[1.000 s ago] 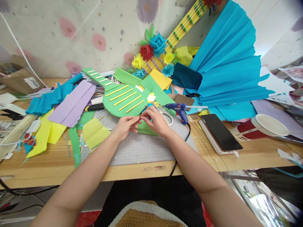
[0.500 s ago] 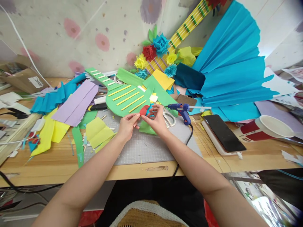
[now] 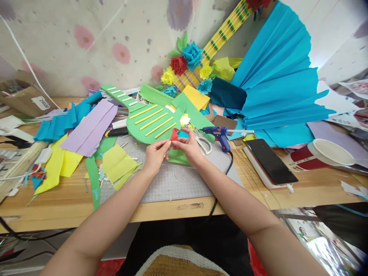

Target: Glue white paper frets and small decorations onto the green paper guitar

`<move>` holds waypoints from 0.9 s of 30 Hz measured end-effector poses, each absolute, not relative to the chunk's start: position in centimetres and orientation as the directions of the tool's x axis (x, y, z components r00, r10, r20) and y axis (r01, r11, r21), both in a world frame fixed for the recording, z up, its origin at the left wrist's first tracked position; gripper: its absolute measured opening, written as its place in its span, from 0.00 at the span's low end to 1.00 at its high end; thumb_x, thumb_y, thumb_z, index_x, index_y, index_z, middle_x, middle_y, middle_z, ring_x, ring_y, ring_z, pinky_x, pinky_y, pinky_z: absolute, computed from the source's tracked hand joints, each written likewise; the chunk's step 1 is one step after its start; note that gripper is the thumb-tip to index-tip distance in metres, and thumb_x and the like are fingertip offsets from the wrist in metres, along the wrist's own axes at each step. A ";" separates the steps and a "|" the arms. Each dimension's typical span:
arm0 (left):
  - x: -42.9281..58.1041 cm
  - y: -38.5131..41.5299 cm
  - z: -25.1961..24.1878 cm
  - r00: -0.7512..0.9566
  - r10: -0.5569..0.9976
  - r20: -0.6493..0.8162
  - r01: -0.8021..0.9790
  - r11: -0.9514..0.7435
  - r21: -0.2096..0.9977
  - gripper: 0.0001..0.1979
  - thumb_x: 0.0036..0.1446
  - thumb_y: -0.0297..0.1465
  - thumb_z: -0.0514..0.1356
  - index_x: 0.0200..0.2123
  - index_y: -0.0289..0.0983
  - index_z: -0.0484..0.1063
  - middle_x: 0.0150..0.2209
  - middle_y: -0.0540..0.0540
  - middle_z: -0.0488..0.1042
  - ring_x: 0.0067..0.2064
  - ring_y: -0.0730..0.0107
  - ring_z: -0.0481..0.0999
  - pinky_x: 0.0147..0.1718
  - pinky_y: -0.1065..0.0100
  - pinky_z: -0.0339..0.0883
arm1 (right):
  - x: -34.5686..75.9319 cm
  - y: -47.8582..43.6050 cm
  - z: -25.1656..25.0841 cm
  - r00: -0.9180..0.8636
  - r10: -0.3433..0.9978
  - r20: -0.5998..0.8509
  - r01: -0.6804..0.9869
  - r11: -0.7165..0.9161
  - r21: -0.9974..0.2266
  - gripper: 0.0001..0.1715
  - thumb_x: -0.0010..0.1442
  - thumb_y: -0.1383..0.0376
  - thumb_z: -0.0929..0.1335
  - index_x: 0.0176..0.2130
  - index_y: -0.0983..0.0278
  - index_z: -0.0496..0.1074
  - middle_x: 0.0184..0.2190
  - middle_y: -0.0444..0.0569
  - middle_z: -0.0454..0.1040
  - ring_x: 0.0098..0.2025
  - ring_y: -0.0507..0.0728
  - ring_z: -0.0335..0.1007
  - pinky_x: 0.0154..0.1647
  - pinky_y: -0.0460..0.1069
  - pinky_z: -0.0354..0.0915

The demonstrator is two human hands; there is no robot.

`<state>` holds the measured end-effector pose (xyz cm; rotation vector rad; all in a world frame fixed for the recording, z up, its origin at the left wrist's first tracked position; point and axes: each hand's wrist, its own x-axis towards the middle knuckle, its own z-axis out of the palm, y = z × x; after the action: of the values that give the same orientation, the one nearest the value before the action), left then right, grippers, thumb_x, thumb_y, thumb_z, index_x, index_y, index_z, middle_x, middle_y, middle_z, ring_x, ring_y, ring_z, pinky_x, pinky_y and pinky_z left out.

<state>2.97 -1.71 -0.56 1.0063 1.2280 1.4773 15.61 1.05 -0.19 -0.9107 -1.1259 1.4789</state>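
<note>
Above the back half of a grey gridded cutting mat [image 3: 178, 184], the left hand [image 3: 155, 156] has its thumb and fingertips closed on the lower end of a small folded piece of red paper [image 3: 174, 134]. That piece sticks up between the two hands, near the lower right edge of a flat green guitar-shaped cutout [image 3: 152, 127] with yellow strips. A second ago hardly any red rose above the fingertips; half a second ago it had a broad, rounded face, and now it looks narrower and more angular. This suggests that the piece is being turned or shaped in the fingers and is not yet fixed to anything. The right hand [image 3: 191, 148] meets the left, thumb tip at the same lower end, its other fingers raised and spread behind.

As for containers, an open brown cardboard box [image 3: 24, 102] stands at the back left corner of the light wooden worktop [image 3: 310, 194], holding greyish odds and ends too blurred to name. Toward the right edge is a red-and-white paper cup [image 3: 306, 157]; its top shows white, and I cannot tell what is inside.
</note>
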 end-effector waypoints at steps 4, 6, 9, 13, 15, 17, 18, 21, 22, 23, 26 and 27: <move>2.7 -1.8 -0.8 -0.222 0.965 0.139 -0.012 -0.145 0.989 0.14 0.44 0.39 0.64 0.32 0.37 0.79 0.29 0.48 0.75 0.16 0.84 0.61 0.13 0.74 0.61 | 15.7 1.1 -0.2 -0.206 0.978 -0.005 -0.296 -0.067 -0.953 0.40 0.38 0.59 0.76 0.46 0.60 0.55 0.25 0.39 0.73 0.29 0.52 0.71 0.33 0.49 0.68; 2.6 -1.8 -0.9 -0.218 0.964 0.152 0.002 -0.156 0.988 0.14 0.45 0.39 0.64 0.33 0.37 0.79 0.29 0.48 0.75 0.16 0.83 0.61 0.13 0.75 0.61 | 15.7 1.1 -0.2 -0.218 0.976 0.006 -0.291 -0.059 -0.955 0.38 0.38 0.59 0.75 0.44 0.60 0.55 0.25 0.39 0.73 0.29 0.52 0.72 0.34 0.49 0.68; 2.6 -1.8 -0.8 -0.213 0.967 0.143 -0.021 -0.150 0.988 0.13 0.44 0.38 0.65 0.33 0.36 0.79 0.27 0.49 0.74 0.16 0.83 0.62 0.13 0.75 0.62 | 15.8 1.1 0.0 -0.215 0.975 0.057 -0.242 0.004 -0.970 0.36 0.39 0.58 0.75 0.43 0.59 0.54 0.24 0.38 0.73 0.28 0.51 0.71 0.34 0.50 0.68; 2.6 -1.9 -0.3 -0.211 0.969 0.129 -0.043 -0.141 0.989 0.12 0.40 0.34 0.67 0.31 0.36 0.79 0.21 0.51 0.72 0.15 0.81 0.63 0.14 0.75 0.62 | 16.0 1.2 0.1 -0.207 0.968 0.141 -0.140 0.113 -0.984 0.35 0.42 0.56 0.73 0.43 0.58 0.52 0.26 0.38 0.72 0.28 0.52 0.72 0.36 0.51 0.69; 2.5 -2.0 0.0 -0.208 0.970 0.125 -0.030 -0.134 0.991 0.11 0.40 0.33 0.67 0.30 0.36 0.78 0.18 0.52 0.70 0.15 0.80 0.64 0.14 0.75 0.61 | 16.2 1.3 -0.2 -0.200 0.965 0.172 -0.076 0.160 -0.984 0.34 0.44 0.56 0.72 0.44 0.58 0.52 0.27 0.38 0.71 0.29 0.52 0.72 0.37 0.52 0.69; 2.4 -2.0 0.2 -0.203 0.973 0.113 -0.015 -0.119 0.993 0.10 0.40 0.33 0.67 0.29 0.36 0.78 0.16 0.52 0.69 0.14 0.79 0.64 0.14 0.75 0.60 | 16.2 1.3 -0.5 -0.193 0.958 0.211 -0.001 0.214 -0.977 0.33 0.45 0.57 0.72 0.45 0.58 0.53 0.27 0.38 0.70 0.30 0.52 0.72 0.38 0.52 0.69; 2.4 -2.0 0.2 -0.203 0.973 0.107 -0.008 -0.111 0.994 0.09 0.40 0.33 0.67 0.28 0.36 0.78 0.16 0.52 0.69 0.14 0.79 0.63 0.14 0.75 0.60 | 16.2 1.3 -0.7 -0.192 0.954 0.228 0.034 0.239 -0.970 0.32 0.46 0.57 0.71 0.45 0.58 0.53 0.28 0.39 0.70 0.30 0.52 0.72 0.38 0.52 0.69; 2.3 -1.9 0.2 -0.207 0.974 0.088 0.003 -0.090 0.996 0.10 0.40 0.35 0.66 0.28 0.36 0.77 0.17 0.52 0.70 0.14 0.79 0.63 0.14 0.74 0.60 | 16.2 1.1 -0.6 -0.207 0.939 0.275 0.109 0.301 -0.947 0.28 0.49 0.57 0.69 0.45 0.59 0.54 0.30 0.41 0.71 0.32 0.52 0.71 0.38 0.51 0.68; 2.3 -1.9 0.2 -0.207 0.975 0.080 -0.002 -0.082 0.997 0.11 0.40 0.35 0.66 0.28 0.35 0.77 0.17 0.52 0.70 0.14 0.79 0.63 0.14 0.74 0.60 | 16.3 1.1 -0.3 -0.213 0.933 0.292 0.131 0.323 -0.937 0.27 0.50 0.58 0.69 0.45 0.59 0.54 0.30 0.42 0.71 0.32 0.52 0.71 0.38 0.51 0.68; 2.3 -1.8 0.1 -0.211 0.975 0.068 -0.018 -0.074 0.997 0.11 0.40 0.36 0.66 0.28 0.35 0.77 0.17 0.53 0.70 0.14 0.80 0.63 0.14 0.74 0.61 | 16.5 1.0 0.2 -0.218 0.926 0.308 0.167 0.347 -0.923 0.26 0.51 0.58 0.68 0.46 0.59 0.54 0.31 0.43 0.72 0.33 0.53 0.71 0.37 0.51 0.67; 2.2 -1.5 0.1 -0.248 0.969 0.002 -0.133 -0.036 0.990 0.13 0.39 0.36 0.67 0.28 0.34 0.76 0.17 0.53 0.69 0.15 0.81 0.62 0.14 0.75 0.61 | 18.2 0.8 2.5 -0.229 0.924 0.305 0.445 0.378 -0.812 0.20 0.52 0.59 0.67 0.43 0.61 0.58 0.33 0.46 0.73 0.33 0.54 0.71 0.36 0.50 0.65; 2.1 -1.4 0.2 -0.265 0.964 -0.030 -0.185 -0.020 0.983 0.14 0.38 0.36 0.67 0.28 0.34 0.75 0.17 0.54 0.68 0.15 0.82 0.61 0.14 0.75 0.60 | 19.0 0.8 3.3 -0.229 0.937 0.265 0.598 0.350 -0.721 0.14 0.53 0.60 0.66 0.40 0.61 0.61 0.33 0.47 0.73 0.33 0.55 0.70 0.35 0.50 0.64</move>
<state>2.13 -1.39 0.18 0.9247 1.2599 1.4826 18.99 0.78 3.34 -1.3368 -1.9323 0.6329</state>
